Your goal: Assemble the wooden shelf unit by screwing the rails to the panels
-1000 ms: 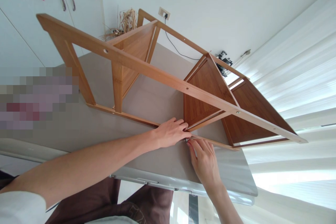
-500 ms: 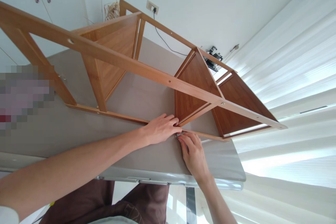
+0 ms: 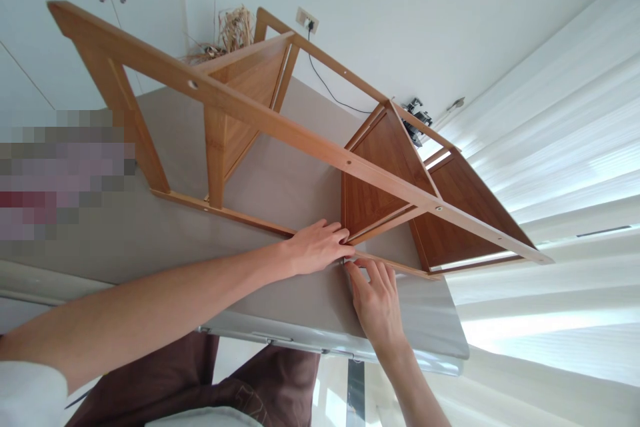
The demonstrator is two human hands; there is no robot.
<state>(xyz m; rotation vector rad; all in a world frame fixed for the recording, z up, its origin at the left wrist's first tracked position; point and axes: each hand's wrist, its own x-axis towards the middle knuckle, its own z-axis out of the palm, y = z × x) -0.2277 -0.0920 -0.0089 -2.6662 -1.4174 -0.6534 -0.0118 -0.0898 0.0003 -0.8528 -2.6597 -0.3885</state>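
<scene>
A wooden shelf frame (image 3: 300, 137) with slatless brown panels lies on its side across a grey tabletop. My left hand (image 3: 320, 248) is closed over its lower rail, where a crosspiece of the middle shelf panel (image 3: 373, 170) meets it. Just to the right, my right hand (image 3: 376, 290) has its fingers pinched together at the same joint, beside the rail. A small dark sliver shows at its fingertips, too little to name. The fingertips of both hands are close to each other.
The grey table (image 3: 280, 303) ends in a rounded front edge near my body. Behind the frame are a wall socket (image 3: 307, 20) with a black cord, dried stalks (image 3: 236, 28) and a black device (image 3: 417, 121). White curtains (image 3: 565, 167) hang at the right.
My view has shifted, so the frame appears further right and its left end now shows. Both hands stay at the same joint; the right fingers have turned slightly.
</scene>
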